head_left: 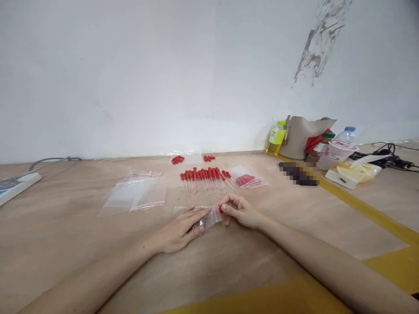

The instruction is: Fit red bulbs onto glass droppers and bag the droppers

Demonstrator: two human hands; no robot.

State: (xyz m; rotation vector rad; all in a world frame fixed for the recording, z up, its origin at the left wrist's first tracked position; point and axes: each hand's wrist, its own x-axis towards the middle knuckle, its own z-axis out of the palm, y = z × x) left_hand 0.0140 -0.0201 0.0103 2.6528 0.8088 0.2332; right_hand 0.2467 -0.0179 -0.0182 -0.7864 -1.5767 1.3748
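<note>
My left hand (pixel 185 230) lies with fingers stretched out over a small clear zip bag (pixel 214 218), pressing it onto the table. At the bag's right end, my right hand (pixel 240 211) pinches the red rubber bulb of a dropper (pixel 220 209); part of the red shows through the plastic, and the dropper's tube is hard to make out under my left fingers. Just beyond my hands lies a row of droppers (pixel 204 175) with red bulbs and thin clear tubes. To its right sits a stack of bags with red-bulbed droppers inside (pixel 247 179).
Flat clear zip bags (pixel 140 192) lie to the left. Loose red bulbs (pixel 177 159) rest on plastic by the wall. At right stand a yellow-green bottle (pixel 276 138), a beige container (pixel 296 137), a cup (pixel 335 155) and a tissue pack (pixel 355 172). A power strip (pixel 19 187) is far left.
</note>
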